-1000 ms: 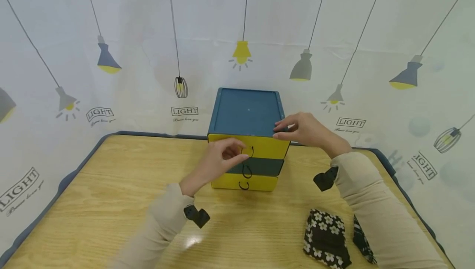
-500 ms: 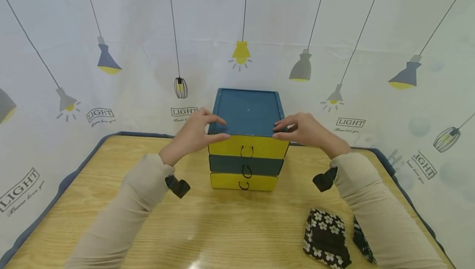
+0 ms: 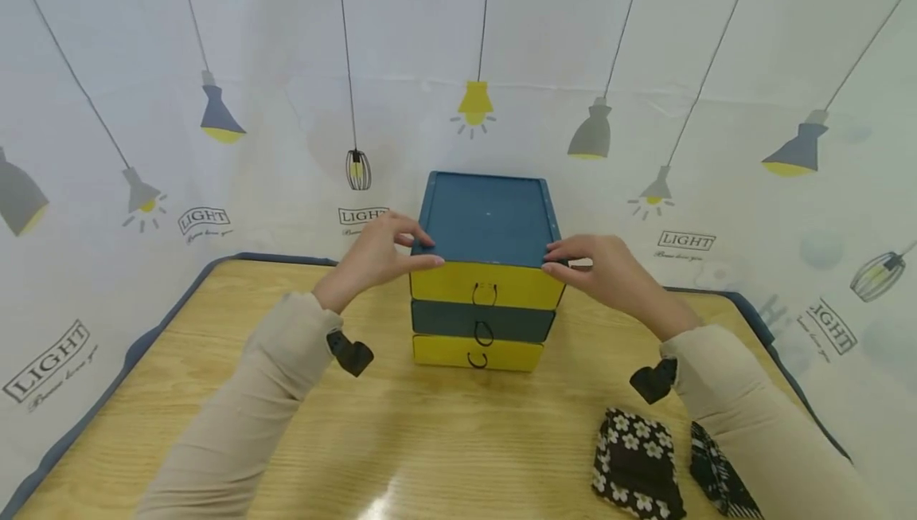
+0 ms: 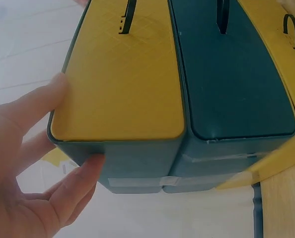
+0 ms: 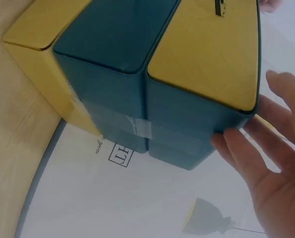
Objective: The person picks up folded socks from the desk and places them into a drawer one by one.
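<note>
A stacked drawer unit (image 3: 487, 217) stands upright near the back of the table. It has a blue top, a yellow top drawer (image 3: 447, 285), a dark teal middle drawer (image 3: 444, 319) and a yellow bottom drawer (image 3: 437, 349). All the drawers sit closed, with black loop pulls on their fronts. My left hand (image 3: 376, 253) touches the upper left front corner, its thumb at the front edge and a finger against the side. At the upper right corner, the fingers of my right hand (image 3: 609, 269) touch the side, and the thumb is spread near the front edge.
A black cloth with white flowers (image 3: 636, 464) lies folded at the table's front right. Beside it is another black patterned cloth (image 3: 716, 472), partly hidden by the right sleeve. Behind the wooden table (image 3: 444, 432) hangs a white lamp-print sheet (image 3: 286, 138).
My left hand has moved from in front of the drawers up to the unit's upper left corner. My right hand has shifted slightly down at its corner. The view has turned slightly.
</note>
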`<action>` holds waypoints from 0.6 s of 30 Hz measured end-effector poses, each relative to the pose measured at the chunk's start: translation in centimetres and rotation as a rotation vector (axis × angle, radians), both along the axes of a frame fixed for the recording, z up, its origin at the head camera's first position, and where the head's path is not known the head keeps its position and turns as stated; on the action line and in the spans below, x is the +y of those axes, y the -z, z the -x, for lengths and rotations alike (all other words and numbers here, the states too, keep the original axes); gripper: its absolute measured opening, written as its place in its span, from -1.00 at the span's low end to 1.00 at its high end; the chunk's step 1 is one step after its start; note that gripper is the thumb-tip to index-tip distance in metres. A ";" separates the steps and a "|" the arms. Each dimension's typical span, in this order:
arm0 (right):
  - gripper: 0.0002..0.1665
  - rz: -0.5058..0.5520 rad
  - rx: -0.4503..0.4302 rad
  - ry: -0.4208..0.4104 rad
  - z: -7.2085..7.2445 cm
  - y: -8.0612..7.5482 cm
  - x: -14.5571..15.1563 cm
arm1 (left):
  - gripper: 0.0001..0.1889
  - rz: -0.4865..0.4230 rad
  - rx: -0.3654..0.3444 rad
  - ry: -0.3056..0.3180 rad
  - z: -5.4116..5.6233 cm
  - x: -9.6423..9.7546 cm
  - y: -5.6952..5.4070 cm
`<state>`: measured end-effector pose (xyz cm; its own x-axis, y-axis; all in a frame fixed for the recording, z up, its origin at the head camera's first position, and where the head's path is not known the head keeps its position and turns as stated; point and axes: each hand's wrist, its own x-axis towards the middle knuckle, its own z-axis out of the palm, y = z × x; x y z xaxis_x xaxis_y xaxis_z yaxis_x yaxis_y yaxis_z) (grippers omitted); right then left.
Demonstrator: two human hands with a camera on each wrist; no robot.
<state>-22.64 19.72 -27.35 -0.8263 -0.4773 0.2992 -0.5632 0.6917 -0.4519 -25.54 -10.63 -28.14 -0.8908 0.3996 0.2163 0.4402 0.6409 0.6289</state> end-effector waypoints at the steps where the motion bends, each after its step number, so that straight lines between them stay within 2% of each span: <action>1: -0.71 0.033 0.035 0.008 -0.4 0.0 0.0 | -0.67 -0.008 -0.007 -0.005 0.0 0.0 0.0; 4: -0.80 0.166 0.153 0.020 -1.8 0.2 -0.2 | -0.66 -0.035 -0.033 -0.017 0.0 -0.1 0.0; 6: -0.84 0.254 0.221 -0.006 -2.6 0.7 -0.6 | -0.66 -0.048 -0.041 -0.021 0.0 -0.1 0.0; 8: -0.86 0.303 0.246 -0.032 -3.3 1.7 -1.1 | -0.66 -0.056 -0.046 -0.022 0.1 0.0 0.1; 10: -0.87 0.320 0.218 -0.060 -3.8 3.2 -1.9 | -0.66 -0.059 -0.043 -0.023 0.1 0.0 0.2; 13: -0.86 0.311 0.104 -0.082 -4.2 6.1 -3.3 | -0.66 -0.064 -0.038 -0.027 0.1 0.0 0.3; 15: -0.84 0.304 0.016 -0.089 -4.2 8.0 -4.1 | -0.66 -0.068 -0.035 -0.031 0.1 -0.1 0.3; 18: -0.81 0.307 -0.045 -0.078 -3.9 10.2 -5.2 | -0.66 -0.076 -0.037 -0.039 0.0 -0.2 0.4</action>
<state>-18.78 14.50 -37.55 -0.8065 -0.4327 0.4029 -0.5838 0.4747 -0.6587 -25.51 -10.88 -28.51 -0.9133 0.3480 0.2115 0.3914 0.6068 0.6918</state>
